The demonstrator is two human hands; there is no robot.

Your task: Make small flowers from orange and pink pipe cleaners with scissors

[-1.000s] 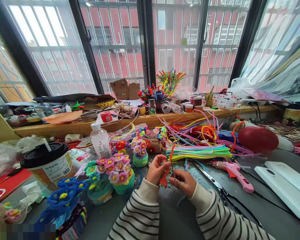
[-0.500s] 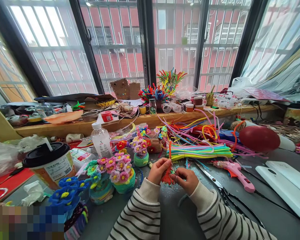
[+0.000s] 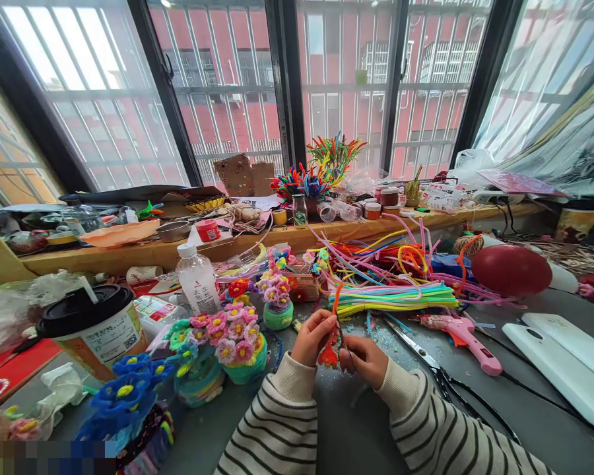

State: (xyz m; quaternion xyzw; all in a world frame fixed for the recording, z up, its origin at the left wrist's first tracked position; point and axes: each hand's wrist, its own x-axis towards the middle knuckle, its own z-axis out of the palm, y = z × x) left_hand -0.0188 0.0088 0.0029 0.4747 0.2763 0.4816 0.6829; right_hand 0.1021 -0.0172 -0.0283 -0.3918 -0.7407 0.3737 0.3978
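Observation:
My left hand [image 3: 313, 336] and my right hand [image 3: 365, 359] meet over the grey table, both pinched on a small orange-red pipe-cleaner piece [image 3: 329, 348]. Its loose end sticks up between my fingers. Both sleeves are striped black and white. A bundle of pastel pipe cleaners [image 3: 393, 297] lies just behind my hands. Finished pipe-cleaner flower pots [image 3: 237, 340] stand to the left of my left hand.
Scissors [image 3: 416, 346] and a pink glue gun [image 3: 468, 336] lie to the right. A red balloon [image 3: 511, 269] and white cases [image 3: 564, 369] sit further right. A lidded paper cup [image 3: 92, 326] and a plastic bottle [image 3: 197, 280] stand at left. A cluttered wooden shelf [image 3: 277, 236] runs below the windows.
My hands have stayed in place while twisting the orange-red piece; its loose end has shifted from tilted to more upright between my fingers. The view has shifted slightly.

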